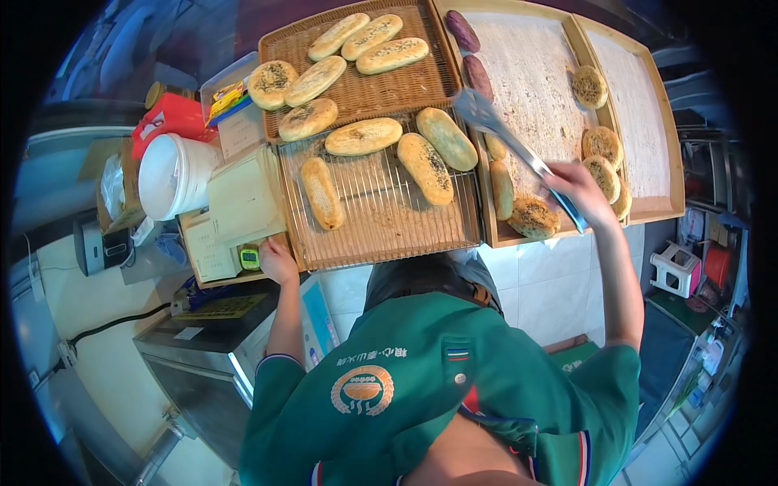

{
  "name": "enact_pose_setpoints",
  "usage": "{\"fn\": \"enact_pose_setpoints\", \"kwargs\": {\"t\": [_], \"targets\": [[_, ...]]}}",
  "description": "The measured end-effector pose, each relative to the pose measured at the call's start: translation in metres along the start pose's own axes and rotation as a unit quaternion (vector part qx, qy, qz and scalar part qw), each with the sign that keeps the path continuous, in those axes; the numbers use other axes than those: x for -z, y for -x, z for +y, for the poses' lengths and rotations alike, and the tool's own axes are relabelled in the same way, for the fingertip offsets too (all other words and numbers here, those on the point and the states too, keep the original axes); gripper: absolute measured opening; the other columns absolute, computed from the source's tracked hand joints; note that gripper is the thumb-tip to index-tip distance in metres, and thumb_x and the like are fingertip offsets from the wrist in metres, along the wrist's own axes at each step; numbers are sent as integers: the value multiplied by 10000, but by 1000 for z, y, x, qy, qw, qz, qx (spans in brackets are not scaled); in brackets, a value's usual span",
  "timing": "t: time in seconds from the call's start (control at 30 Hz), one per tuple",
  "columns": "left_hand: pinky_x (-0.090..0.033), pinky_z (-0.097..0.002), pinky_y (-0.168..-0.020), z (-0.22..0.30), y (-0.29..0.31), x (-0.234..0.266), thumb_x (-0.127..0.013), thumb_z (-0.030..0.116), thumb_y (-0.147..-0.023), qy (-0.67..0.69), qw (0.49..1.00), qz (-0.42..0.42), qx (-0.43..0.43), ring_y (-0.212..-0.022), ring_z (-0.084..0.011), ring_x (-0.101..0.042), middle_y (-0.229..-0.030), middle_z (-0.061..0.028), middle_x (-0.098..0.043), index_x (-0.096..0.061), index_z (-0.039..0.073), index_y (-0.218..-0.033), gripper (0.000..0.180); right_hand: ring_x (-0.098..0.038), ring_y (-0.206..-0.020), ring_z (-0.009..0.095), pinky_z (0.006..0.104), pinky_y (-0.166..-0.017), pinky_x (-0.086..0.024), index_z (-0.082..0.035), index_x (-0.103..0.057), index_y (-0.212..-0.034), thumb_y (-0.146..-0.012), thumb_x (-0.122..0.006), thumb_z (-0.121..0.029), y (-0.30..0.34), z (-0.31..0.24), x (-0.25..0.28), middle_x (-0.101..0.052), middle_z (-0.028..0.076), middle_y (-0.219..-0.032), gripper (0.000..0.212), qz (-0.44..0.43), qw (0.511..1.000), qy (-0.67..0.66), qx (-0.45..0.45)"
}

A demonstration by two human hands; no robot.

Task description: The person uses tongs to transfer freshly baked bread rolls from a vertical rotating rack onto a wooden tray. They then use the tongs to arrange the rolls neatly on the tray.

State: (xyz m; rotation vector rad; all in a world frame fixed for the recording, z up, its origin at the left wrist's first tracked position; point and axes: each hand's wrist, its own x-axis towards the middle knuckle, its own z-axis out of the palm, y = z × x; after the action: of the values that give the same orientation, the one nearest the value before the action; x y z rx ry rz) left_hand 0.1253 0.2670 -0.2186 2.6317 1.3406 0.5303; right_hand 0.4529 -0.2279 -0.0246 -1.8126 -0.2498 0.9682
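Observation:
My right hand (579,193) is closed round a pair of metal tongs (527,155), whose slotted head points up and left over the wooden tray (531,69). Below the tongs lie a seeded round bread (535,217) and an oval bread (502,190). At the wooden box of paper bags (243,198), my left hand (278,261) has its fingers curled in beside a green timer (249,258); what they grip is hidden. Between my hands, a wire rack (365,235) carries several long breads, among them a seeded one (425,168).
Behind the rack, a wicker tray (381,89) holds more breads. Two purple breads (463,32) lie along the wooden tray's left side. Several round breads (601,146) line the divider towards the right tray (640,105). A white bucket (170,178) and a red box (172,121) stand left.

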Motion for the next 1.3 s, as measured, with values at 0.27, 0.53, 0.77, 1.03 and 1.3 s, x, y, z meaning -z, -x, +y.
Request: {"fn": "enact_pose_setpoints", "kwargs": {"t": [0.27, 0.53, 0.77, 1.03, 1.3], "targets": [[-399, -482, -634, 14, 7, 7, -499, 223, -944, 28, 999, 41, -3, -703, -352, -524, -704, -147, -530, -540, 28, -695, 319, -581, -522, 114, 231, -426, -503, 42, -569, -954, -952, -539, -270, -198, -124, -54, -642, 94, -746, 313, -214, 965, 77, -131], [-399, -478, -621, 9, 8, 4, -524, 180, -926, 34, 998, 42, -26, -710, -355, -522, -730, -149, -520, -521, 26, -715, 261, -548, -563, 71, 188, -456, -503, 54, -505, -1088, -923, -588, -314, -257, -133, -95, -613, 94, -847, 412, -316, 925, 30, -209], [-407, -474, -615, 4, 5, 7, -526, 176, -921, 32, 998, 37, -31, -704, -351, -527, -718, -143, -521, -516, 28, -704, 263, -592, -545, 83, 182, -477, -523, 38, -574, -989, -920, -602, -212, -225, -84, -119, -643, 71, -752, 261, -335, 911, -174, -169], [-505, -445, -642, -11, 19, -12, -620, 196, -843, 54, 998, 23, 26, -731, -320, -626, -819, -137, -653, -649, 70, -853, 129, -626, -666, 87, 210, -614, -536, 29, -568, -1164, -906, -612, -148, -65, -8, -79, -664, 82, -884, 316, -166, 937, -307, -28], [-465, -467, -643, -19, 7, -14, -433, 298, -978, -1, 999, -28, 16, -728, -380, -596, -832, -217, -637, -627, -24, -898, 384, -565, -645, 79, 237, -583, -480, -12, -593, -1216, -873, -664, -192, 77, 54, 31, -650, 32, -804, 394, 263, 962, 79, 1]]}}
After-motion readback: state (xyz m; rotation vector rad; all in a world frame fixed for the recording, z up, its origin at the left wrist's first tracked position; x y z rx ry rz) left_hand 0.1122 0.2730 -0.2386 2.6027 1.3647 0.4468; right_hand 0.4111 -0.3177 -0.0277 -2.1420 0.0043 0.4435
